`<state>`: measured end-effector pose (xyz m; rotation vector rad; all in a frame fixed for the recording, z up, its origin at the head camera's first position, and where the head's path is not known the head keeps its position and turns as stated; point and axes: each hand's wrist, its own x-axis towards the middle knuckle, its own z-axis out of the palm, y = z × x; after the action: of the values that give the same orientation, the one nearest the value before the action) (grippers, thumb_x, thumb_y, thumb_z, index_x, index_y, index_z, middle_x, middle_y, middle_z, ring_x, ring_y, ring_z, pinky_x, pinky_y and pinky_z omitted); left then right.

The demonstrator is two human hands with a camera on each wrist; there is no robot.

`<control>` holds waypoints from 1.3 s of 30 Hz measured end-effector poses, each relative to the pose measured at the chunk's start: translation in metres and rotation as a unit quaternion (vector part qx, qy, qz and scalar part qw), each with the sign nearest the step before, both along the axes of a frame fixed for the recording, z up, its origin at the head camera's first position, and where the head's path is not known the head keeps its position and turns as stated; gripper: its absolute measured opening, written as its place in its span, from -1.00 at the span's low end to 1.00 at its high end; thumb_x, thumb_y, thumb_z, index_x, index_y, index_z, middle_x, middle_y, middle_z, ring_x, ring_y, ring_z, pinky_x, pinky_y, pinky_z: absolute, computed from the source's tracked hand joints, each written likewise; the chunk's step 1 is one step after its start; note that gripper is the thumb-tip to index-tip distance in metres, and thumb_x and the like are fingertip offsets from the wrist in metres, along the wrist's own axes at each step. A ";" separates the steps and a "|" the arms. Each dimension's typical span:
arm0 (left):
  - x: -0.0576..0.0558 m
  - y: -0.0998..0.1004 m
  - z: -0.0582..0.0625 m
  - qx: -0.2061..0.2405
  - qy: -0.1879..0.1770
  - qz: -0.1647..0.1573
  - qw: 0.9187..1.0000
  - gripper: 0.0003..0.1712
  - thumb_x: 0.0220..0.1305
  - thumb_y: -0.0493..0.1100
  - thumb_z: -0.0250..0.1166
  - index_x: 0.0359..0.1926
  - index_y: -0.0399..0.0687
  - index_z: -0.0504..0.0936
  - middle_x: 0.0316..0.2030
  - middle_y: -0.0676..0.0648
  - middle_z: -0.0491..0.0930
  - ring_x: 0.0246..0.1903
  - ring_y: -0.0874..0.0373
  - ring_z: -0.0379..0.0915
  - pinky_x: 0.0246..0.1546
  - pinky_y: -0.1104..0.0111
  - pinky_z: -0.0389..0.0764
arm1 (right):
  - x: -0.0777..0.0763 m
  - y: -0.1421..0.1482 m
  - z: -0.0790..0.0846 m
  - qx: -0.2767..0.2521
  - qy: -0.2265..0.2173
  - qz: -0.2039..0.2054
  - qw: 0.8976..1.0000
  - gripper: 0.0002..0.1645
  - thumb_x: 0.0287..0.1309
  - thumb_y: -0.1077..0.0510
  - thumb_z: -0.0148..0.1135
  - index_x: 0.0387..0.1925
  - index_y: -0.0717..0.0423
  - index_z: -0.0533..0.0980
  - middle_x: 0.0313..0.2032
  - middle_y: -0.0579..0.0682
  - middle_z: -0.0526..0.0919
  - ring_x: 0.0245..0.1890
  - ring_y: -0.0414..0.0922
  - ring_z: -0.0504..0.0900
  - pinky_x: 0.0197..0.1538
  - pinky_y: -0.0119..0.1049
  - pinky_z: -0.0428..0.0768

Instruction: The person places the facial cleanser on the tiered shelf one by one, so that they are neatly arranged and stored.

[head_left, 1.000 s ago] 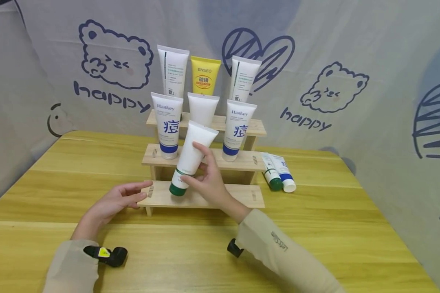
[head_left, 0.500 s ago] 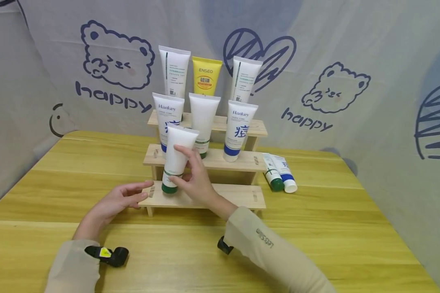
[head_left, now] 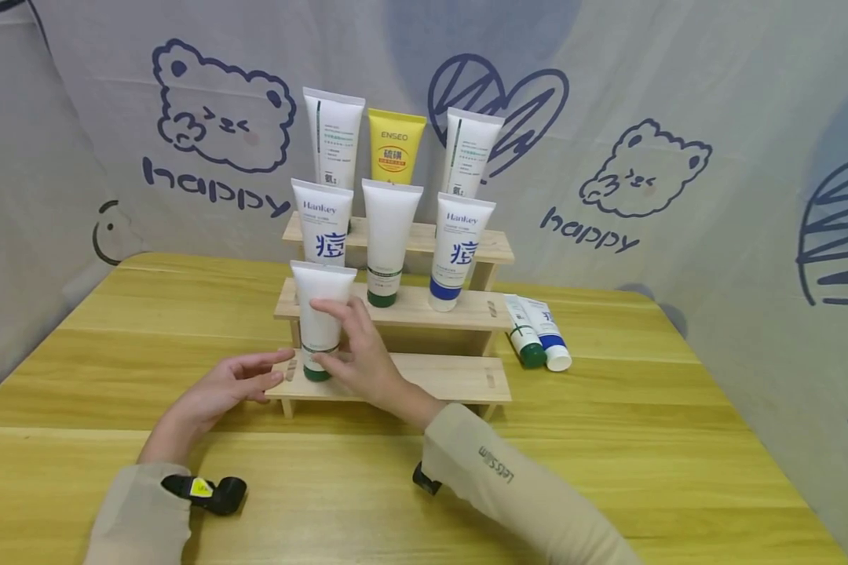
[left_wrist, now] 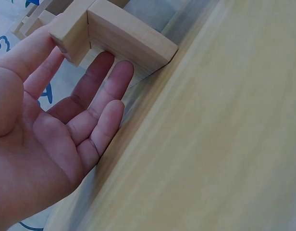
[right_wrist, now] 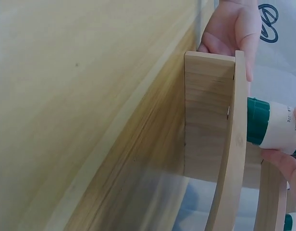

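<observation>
My right hand (head_left: 363, 357) holds a white squeeze tube (head_left: 318, 286) by its side, thumb low and fingers higher up. The tube stands cap down at the left end of the lowest step of a three-step wooden display stand (head_left: 445, 377). In the right wrist view its green cap (right_wrist: 257, 120) is right at the board's surface. At the stand's left end is my left hand (head_left: 229, 384), its fingertips right at the lowest step's edge. The left wrist view shows that hand's loosely bent fingers (left_wrist: 121, 79) beside the stand's leg (left_wrist: 129, 36).
On the middle step stand two Hankey tubes (head_left: 459, 243) with a white green-capped tube (head_left: 390, 227) between them. The top step bears a yellow tube (head_left: 396, 145) flanked by two white ones. Two tubes (head_left: 537, 333) lie on the table (head_left: 643, 439) to the right.
My right hand has carried the white tube left and down to the left end of the lowest step, bringing it from tilted to upright. My left hand has stayed put.
</observation>
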<state>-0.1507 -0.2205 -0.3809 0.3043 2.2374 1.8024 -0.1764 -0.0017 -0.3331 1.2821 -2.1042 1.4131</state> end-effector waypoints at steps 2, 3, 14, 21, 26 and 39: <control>0.000 0.000 0.000 -0.001 0.000 0.000 1.000 -0.42 0.25 -0.10 0.13 0.21 -0.31 0.27 0.17 -0.31 0.20 -0.11 0.04 0.28 -0.22 0.24 0.47 | 0.000 0.000 0.000 0.005 0.002 0.002 1.000 -0.23 -0.15 0.53 0.26 0.12 0.15 0.19 0.00 0.23 0.21 0.07 0.08 0.30 -0.17 -0.41 0.50; 0.000 0.000 0.000 -0.001 0.000 -0.001 1.000 -0.42 0.25 -0.10 0.13 0.21 -0.31 0.27 0.17 -0.31 0.20 -0.11 0.04 0.28 -0.23 0.24 0.47 | 0.000 -0.001 0.000 0.008 0.006 0.003 1.000 -0.23 -0.15 0.53 0.26 0.12 0.15 0.19 0.01 0.23 0.21 0.06 0.08 0.30 -0.15 -0.41 0.50; 0.001 0.001 0.001 -0.004 0.001 0.001 1.000 -0.42 0.25 -0.10 0.13 0.21 -0.32 0.27 0.16 -0.33 0.21 -0.10 0.02 0.28 -0.21 0.21 0.47 | 0.001 0.001 -0.004 0.027 0.039 0.045 0.998 -0.23 -0.11 0.54 0.21 0.14 0.15 0.14 0.09 0.27 0.13 0.11 0.04 0.25 0.03 -0.38 0.37; 0.001 0.001 0.001 -0.005 -0.002 0.001 1.000 -0.42 0.25 -0.10 0.13 0.22 -0.31 0.27 0.18 -0.33 0.19 -0.08 0.01 0.27 -0.21 0.22 0.46 | 0.003 0.008 -0.004 0.028 0.056 0.050 0.997 -0.26 -0.11 0.47 0.24 0.14 0.20 0.18 0.13 0.26 0.11 0.13 0.02 0.24 0.04 -0.39 0.37; 0.001 0.001 0.002 -0.006 -0.006 0.003 1.000 -0.41 0.25 -0.09 0.13 0.22 -0.30 0.27 0.21 -0.32 0.17 -0.04 -0.04 0.24 -0.20 0.22 0.45 | 0.003 0.017 -0.008 0.029 0.044 0.044 0.998 -0.24 -0.13 0.46 0.27 0.14 0.21 0.18 0.18 0.26 0.09 0.16 0.03 0.22 0.02 -0.36 0.40; 0.001 0.000 0.000 -0.015 -0.003 0.005 1.000 -0.40 0.25 -0.08 0.13 0.22 -0.29 0.27 0.21 -0.31 0.17 -0.06 0.00 0.26 -0.21 0.24 0.48 | 0.006 0.044 -0.014 0.002 -0.022 0.042 0.999 -0.25 -0.19 0.56 0.26 0.11 0.43 0.17 0.07 0.34 0.26 -0.03 0.18 0.40 -0.08 -0.03 0.47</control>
<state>-0.1497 -0.2202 -0.3805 0.2814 2.2640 1.7707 -0.1702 0.0425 -0.3473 1.3674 -2.1042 1.4852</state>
